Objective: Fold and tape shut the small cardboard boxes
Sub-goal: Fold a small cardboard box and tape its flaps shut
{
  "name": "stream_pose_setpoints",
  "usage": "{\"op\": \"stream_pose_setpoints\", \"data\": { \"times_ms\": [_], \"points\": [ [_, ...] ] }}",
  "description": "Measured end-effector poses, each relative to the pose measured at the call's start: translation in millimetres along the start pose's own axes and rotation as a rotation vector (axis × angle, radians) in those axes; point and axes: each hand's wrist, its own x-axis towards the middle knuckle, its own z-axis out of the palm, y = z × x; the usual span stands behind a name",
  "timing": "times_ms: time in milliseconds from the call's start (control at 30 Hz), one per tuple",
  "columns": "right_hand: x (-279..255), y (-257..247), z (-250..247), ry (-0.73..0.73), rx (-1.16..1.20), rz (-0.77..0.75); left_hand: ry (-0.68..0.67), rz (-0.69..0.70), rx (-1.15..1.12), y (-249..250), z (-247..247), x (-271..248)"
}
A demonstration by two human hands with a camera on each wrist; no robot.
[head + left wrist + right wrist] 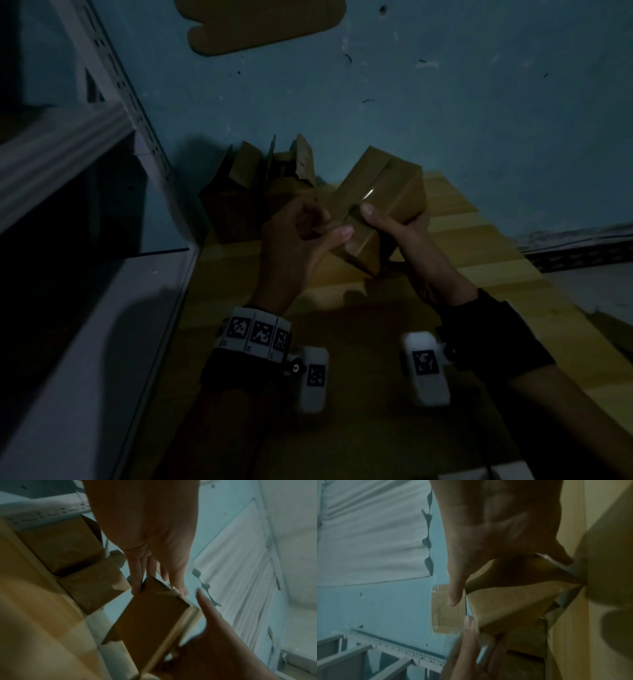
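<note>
A small closed cardboard box is held tilted above the wooden table, with a glint of clear tape along its top seam. My right hand grips it from below, thumb on the top face. My left hand pinches the box's near end, thumb stretched along the edge. In the left wrist view the left hand has fingers and thumb on either side of the box. The right wrist view shows the right hand round the box.
Several other cardboard boxes, some with flaps up, stand at the table's back left against the blue wall. A white metal shelf unit borders the table on the left. A cardboard piece hangs on the wall above.
</note>
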Motion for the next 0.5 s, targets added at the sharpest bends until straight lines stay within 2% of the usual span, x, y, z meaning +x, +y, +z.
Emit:
{"op": "stream_pose_setpoints", "data": {
  "times_ms": [100, 200, 500],
  "points": [
    [1.1, 0.6, 0.3, -0.008, -0.028, 0.003, -0.043, 0.076, 0.058, -1.4, 1.3, -1.1],
    [3.8, 0.2, -1.6, 0.021, -0.032, -0.020, -0.073, 0.096, 0.013, -0.2, 1.7, -1.4],
    [6.1, 3.1, -3.7, 0.013, -0.021, -0.074, -0.051, 0.036, -0.019, -3.4, -1.9, 1.7]
  ]
}}
